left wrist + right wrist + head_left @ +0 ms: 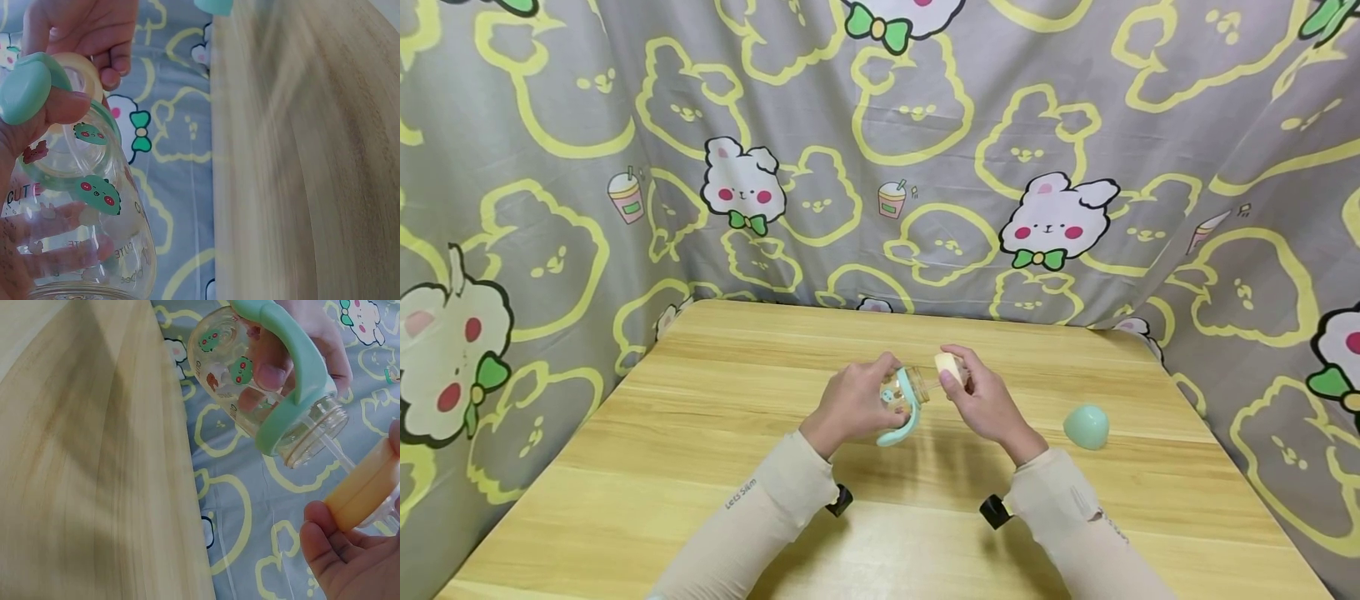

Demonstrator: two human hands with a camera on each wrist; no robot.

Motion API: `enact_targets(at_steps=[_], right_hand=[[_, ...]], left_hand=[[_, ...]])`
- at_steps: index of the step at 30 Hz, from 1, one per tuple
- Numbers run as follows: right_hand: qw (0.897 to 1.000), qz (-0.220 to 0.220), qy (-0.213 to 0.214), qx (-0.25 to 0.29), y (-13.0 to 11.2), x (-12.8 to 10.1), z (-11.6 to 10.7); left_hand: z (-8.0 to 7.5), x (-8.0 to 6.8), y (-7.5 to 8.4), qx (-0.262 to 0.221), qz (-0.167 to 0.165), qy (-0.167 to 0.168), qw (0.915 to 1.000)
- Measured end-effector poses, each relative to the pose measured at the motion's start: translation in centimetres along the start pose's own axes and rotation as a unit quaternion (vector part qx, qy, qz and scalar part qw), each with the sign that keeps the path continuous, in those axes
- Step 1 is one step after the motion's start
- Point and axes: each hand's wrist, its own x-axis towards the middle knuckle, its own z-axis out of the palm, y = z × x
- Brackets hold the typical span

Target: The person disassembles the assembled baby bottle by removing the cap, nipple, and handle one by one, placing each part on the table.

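My left hand point(853, 400) grips a clear baby bottle point(215, 375) with a mint-green handle point(306, 356) and printed cartoon figures. The bottle is tilted, its threaded neck point(312, 431) bare and turned toward my right hand point(988, 404). Between thumb and fingers that hand pinches a pale yellow collar ring point(365, 487), apart from the neck. A clear straw point(334, 450) runs from the ring into the bottle's mouth. Part of a clear nipple point(384, 515) shows on the ring's far side. In the left wrist view, the ring point(81, 69) shows behind the handle.
A mint-green dome cap point(1086, 427) rests on the wooden table point(700, 483), right of my right hand. Patterned grey curtain point(820, 183) hangs behind the table and along both sides. Black wrist cameras point(996, 511) hang below both sleeves.
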Motion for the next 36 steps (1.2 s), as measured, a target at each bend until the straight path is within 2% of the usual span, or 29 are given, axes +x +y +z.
enact_targets(at_steps=[17,27,36], right_hand=[[1.0,0.004,0.018,-0.008,0.4,0.0,-0.9],[1.0,0.012,0.02,-0.013,0.7,0.0,-1.5],[0.999,0.022,0.023,-0.011,0.8,-0.1,-2.1]], left_hand=[[-0.3,-0.1,-0.2,-0.008,-0.018,-0.019,0.9996],[-0.2,-0.5,-0.5,0.013,-0.014,-0.016,0.9997],[-0.1,-0.6,-0.6,0.013,-0.011,-0.019,0.9997]])
